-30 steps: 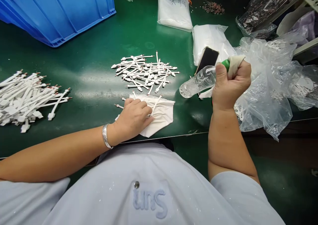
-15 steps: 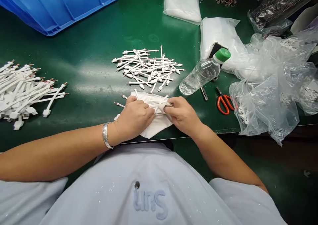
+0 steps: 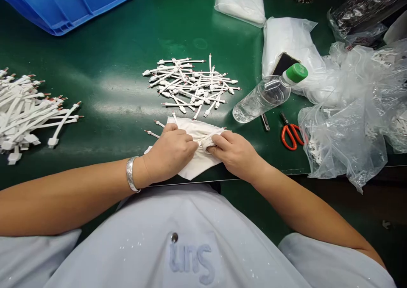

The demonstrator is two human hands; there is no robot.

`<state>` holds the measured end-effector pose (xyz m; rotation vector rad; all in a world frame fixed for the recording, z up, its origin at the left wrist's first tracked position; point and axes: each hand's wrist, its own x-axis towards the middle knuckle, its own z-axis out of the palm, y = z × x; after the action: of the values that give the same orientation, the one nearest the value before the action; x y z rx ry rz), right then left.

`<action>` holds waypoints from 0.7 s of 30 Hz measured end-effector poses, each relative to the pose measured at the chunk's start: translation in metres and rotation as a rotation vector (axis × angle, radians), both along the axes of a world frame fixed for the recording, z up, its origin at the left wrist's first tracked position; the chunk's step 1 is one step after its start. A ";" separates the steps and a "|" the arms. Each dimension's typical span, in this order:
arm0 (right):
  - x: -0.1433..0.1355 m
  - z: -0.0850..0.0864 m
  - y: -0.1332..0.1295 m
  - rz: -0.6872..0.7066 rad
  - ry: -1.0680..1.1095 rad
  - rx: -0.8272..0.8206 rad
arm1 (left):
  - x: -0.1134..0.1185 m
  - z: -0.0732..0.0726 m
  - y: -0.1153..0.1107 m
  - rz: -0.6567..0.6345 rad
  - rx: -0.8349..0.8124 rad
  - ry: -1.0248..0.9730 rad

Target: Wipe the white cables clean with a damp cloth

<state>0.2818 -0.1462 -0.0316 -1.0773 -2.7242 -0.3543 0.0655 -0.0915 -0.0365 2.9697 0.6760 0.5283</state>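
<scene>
A white cloth (image 3: 193,167) lies bunched on the green bench under both hands. My left hand (image 3: 174,148) is closed at its left side, fingers curled around a short white cable (image 3: 214,132) whose thin tip points up and right; most of the grip is hidden. Between thumb and fingers, my right hand (image 3: 237,154) pinches a folded part of the cloth beside that cable. Loose white cables (image 3: 151,134) poke out past my left hand. Just beyond the cloth is a pile of short white cables with connectors (image 3: 190,84).
A bigger cable heap (image 3: 28,114) lies at left. The blue crate (image 3: 79,4) stands behind. To the right are a tilted water bottle (image 3: 262,99), red-handled cutters (image 3: 290,135), a phone (image 3: 284,63), white packs (image 3: 286,38) and clear plastic bags (image 3: 346,127). The bench edge (image 3: 295,171) runs close to me.
My right hand has shifted slightly right and down with the bunched cloth, and more of the cable's tip shows. My left hand stays closed in about the same place. The view has shifted slightly.
</scene>
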 end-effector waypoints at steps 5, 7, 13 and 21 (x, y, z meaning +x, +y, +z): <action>-0.007 0.003 0.003 -0.010 0.006 0.037 | 0.002 0.002 0.004 -0.064 -0.028 0.016; -0.009 0.001 0.006 -0.011 0.020 0.034 | 0.003 0.004 0.006 -0.084 -0.039 0.024; -0.003 -0.012 0.016 -0.036 0.158 -0.021 | 0.004 0.005 0.009 -0.124 -0.081 0.007; 0.000 -0.008 0.018 -0.019 0.048 -0.003 | 0.000 0.003 0.016 -0.151 -0.103 -0.024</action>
<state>0.2817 -0.1285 -0.0401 -1.0992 -2.6748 -0.3235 0.0659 -0.0753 -0.0335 2.8821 0.4566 0.5010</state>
